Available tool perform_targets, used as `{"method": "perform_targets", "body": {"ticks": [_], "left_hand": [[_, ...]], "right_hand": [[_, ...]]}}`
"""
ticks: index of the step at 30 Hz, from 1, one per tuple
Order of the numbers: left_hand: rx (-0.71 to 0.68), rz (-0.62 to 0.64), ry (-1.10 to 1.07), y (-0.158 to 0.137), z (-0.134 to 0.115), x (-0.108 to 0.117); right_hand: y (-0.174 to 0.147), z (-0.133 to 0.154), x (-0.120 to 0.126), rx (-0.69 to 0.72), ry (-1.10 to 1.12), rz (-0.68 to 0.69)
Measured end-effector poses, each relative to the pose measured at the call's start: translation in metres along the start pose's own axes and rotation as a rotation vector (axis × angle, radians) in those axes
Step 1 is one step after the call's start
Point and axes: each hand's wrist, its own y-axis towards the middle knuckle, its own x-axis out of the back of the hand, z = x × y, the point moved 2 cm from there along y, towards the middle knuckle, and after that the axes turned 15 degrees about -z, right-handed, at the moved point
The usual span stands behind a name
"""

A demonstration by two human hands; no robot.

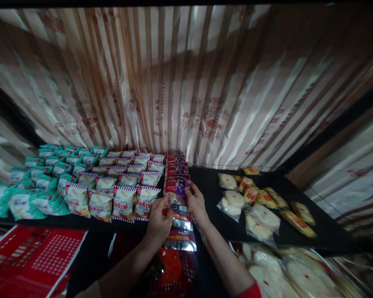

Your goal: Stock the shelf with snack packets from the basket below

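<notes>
Both of my hands are at the front of a row of dark red snack packets with blue pictures, on the black shelf. My right hand (pixel 197 206) has its thumb and fingers on the right edge of the front red packet (pixel 175 184). Against its lower left side, my left hand (pixel 160 216) pinches with bent fingers, partly hiding the edge. Below my hands, more red packaging with a shiny silver edge (pixel 182 244) shows. Another red packet (pixel 177 168) stands directly behind the front one.
To the left stand rows of white snack bags (pixel 124 203) and teal bags (pixel 39 203). On the right lie bagged round pale cakes (pixel 261 223) and yellow packets (pixel 298 223). A red printed bag (pixel 34 260) lies lower left. Striped sheeting (pixel 174 82) hangs behind the shelf (pixel 211 186).
</notes>
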Motion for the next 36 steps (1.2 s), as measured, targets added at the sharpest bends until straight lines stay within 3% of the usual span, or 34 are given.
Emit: {"method": "perform_targets", "body": {"ticks": [6, 13, 19, 27, 36], "left_hand": [[-0.022, 0.015, 0.015, -0.004, -0.001, 0.0], [0.05, 0.097, 0.039, -0.009, 0.001, -0.001], [0.058, 0.135, 0.083, -0.014, -0.006, 0.002], [0.123, 0.162, -0.041, -0.018, -0.004, 0.001], [0.097, 0.182, -0.02, -0.018, -0.004, 0.0]], "right_hand": [[0.002, -0.005, -0.002, -0.022, 0.001, 0.005], [0.006, -0.008, 0.0, 0.142, -0.097, 0.019], [0.015, -0.008, 0.0, 0.197, -0.166, 0.026], [0.021, -0.003, -0.002, 0.254, -0.258, 0.089], [0.025, 0.004, -0.006, 0.333, -0.415, 0.123]]}}
